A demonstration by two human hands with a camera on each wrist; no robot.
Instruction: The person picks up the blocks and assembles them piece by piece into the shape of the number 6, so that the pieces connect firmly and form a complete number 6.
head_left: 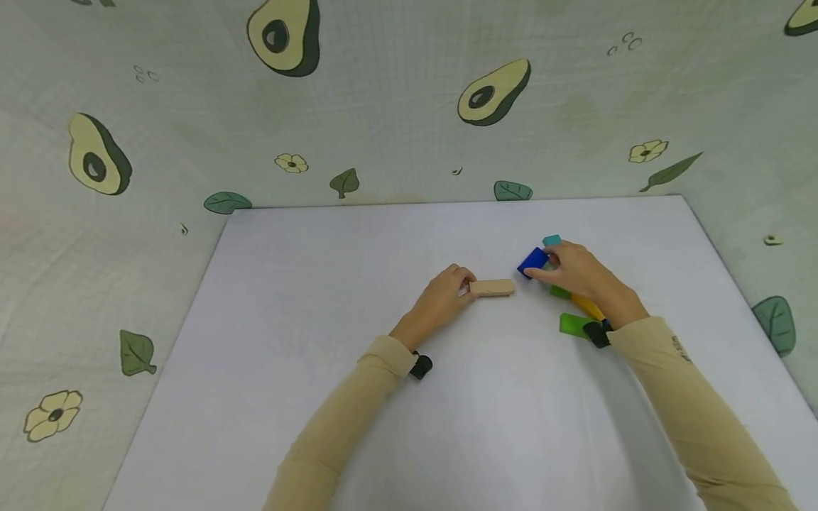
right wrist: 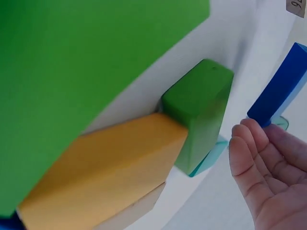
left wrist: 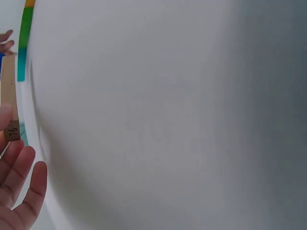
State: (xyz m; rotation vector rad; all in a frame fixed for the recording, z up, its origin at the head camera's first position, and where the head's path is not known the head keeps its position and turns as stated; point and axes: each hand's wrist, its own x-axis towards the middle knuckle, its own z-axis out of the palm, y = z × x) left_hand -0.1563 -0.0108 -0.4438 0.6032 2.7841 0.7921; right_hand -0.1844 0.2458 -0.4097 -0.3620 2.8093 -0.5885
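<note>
My left hand (head_left: 439, 299) pinches the left end of a plain wooden block (head_left: 492, 287) near the middle of the table. In the left wrist view this wooden block (left wrist: 8, 88) has dark handwritten marks on its end. To its right, my right hand (head_left: 580, 271) holds a dark blue block (head_left: 532, 262) between thumb and fingers. The right wrist view shows the blue block (right wrist: 280, 86) tilted at the fingertips. A small gap separates the two held blocks.
Around the right hand and wrist lie a turquoise block (head_left: 552, 240), a green block (head_left: 559, 292), a yellow-orange block (head_left: 586, 306) and another green block (head_left: 574, 324). The white table (head_left: 307, 284) meets an avocado-print cloth (head_left: 396, 113) at its back edge.
</note>
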